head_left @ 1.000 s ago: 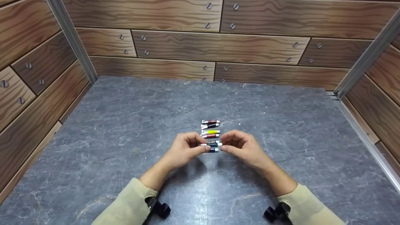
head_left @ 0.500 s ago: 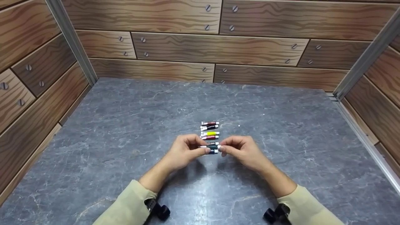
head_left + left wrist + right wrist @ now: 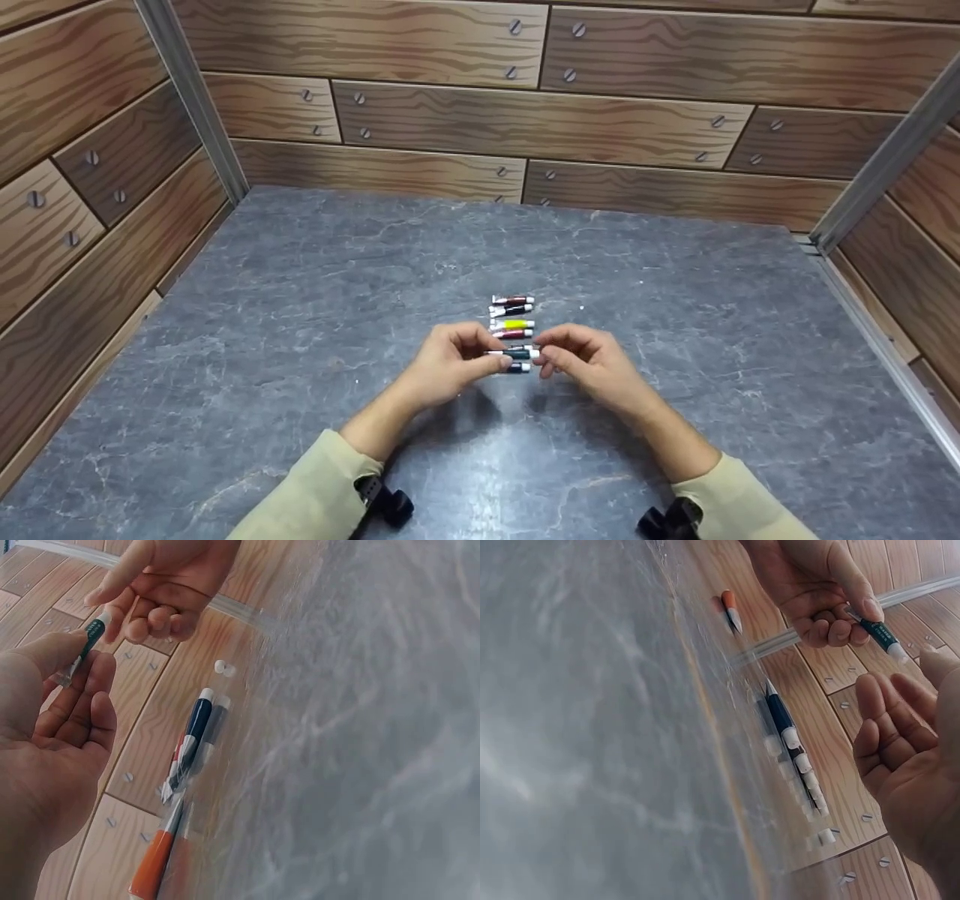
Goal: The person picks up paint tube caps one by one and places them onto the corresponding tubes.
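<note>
My left hand (image 3: 457,360) pinches a small dark green paint tube (image 3: 516,354) between thumb and index finger, its white cap pointing right. My right hand (image 3: 589,360) is beside that cap, fingers loosely bent; in the right wrist view a gap shows between its thumb and the cap. Below the held tube, a dark blue paint tube (image 3: 196,718) lies on the table. Farther away, a red tube (image 3: 512,334), a yellow tube (image 3: 516,324), a black tube (image 3: 513,310) and a dark red tube (image 3: 514,300) lie in a column. Another tube is mostly hidden behind the green one.
An orange item (image 3: 152,862) with a silvery tapered end lies left of the blue tube. A small white piece (image 3: 219,666) sits past the caps. The grey marbled table (image 3: 337,285) is bounded by wood-patterned walls (image 3: 450,120) and metal posts (image 3: 191,97).
My right hand moved in and pinched the green tube's cap half a second ago; now its fingers have come off it. My left hand still holds the tube. The head view shifted slightly.
</note>
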Demonstrator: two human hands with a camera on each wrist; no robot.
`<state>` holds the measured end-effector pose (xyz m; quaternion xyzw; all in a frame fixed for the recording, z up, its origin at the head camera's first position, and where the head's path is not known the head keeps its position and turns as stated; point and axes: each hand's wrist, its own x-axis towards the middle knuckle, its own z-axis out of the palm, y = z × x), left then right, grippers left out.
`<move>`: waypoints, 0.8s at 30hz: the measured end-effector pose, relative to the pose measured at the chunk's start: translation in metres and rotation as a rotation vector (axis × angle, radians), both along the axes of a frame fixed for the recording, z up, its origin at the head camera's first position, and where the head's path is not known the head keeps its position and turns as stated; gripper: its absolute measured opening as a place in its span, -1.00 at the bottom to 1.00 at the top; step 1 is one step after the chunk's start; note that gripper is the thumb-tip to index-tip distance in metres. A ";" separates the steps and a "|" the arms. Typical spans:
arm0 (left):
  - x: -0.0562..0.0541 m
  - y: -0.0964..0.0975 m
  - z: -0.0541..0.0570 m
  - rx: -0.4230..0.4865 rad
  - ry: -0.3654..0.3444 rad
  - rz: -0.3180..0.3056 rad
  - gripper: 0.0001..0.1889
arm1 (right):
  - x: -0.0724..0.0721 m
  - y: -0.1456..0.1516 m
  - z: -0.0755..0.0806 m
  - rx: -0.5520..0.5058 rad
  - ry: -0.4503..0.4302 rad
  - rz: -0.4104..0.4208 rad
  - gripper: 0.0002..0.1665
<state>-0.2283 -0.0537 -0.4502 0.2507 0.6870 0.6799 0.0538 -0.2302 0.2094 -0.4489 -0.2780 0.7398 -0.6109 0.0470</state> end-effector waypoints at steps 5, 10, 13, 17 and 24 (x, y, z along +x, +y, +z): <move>0.001 0.001 0.001 -0.004 0.002 -0.009 -0.86 | 0.002 0.002 -0.001 -0.058 0.005 0.019 -0.70; 0.002 0.001 0.001 -0.018 0.012 -0.011 -0.87 | 0.003 0.001 -0.001 -0.067 0.007 0.015 -0.67; 0.002 0.001 0.001 -0.017 0.008 -0.008 -0.87 | 0.003 0.001 -0.001 -0.057 0.009 0.008 -0.66; 0.002 0.000 0.001 -0.017 -0.003 -0.004 -0.87 | 0.004 0.000 0.000 -0.044 0.000 0.006 -0.66; 0.001 0.000 0.002 -0.005 0.003 -0.011 -0.88 | 0.004 -0.001 0.002 -0.036 0.023 -0.003 -0.76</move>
